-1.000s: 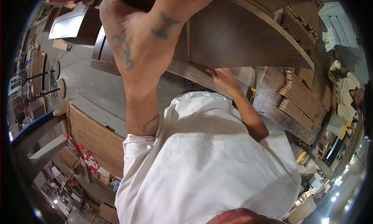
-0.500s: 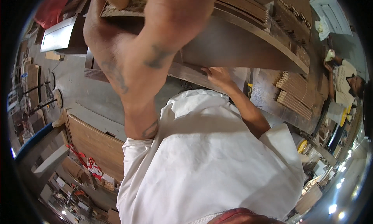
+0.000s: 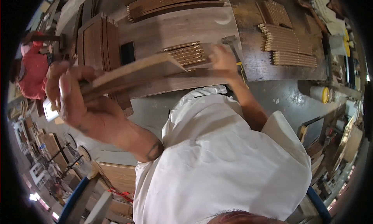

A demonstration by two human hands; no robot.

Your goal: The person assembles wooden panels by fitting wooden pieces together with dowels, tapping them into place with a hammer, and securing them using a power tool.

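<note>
My left hand is closed around one end of a brown wooden panel, tilted so that I look along its pale edge. The panel hangs over the near part of the worktable. My right hand is by the panel's other end, beside a hammer; its fingers are smeared by motion, so I cannot make out whether they touch the panel. Behind the panel lies a small stack of brown wooden strips with pale, notched ends.
Brown panelled doors stand at the table's left. Long wooden strips lie at the back, and more stacked strips on the darker table to the right. A person in red is at the far left. A bucket sits at right.
My left hand has moved down and left and now shows with the panel in it. The panel has swung from broad face to nearly edge-on. My right hand has risen slightly. The view has shifted.
</note>
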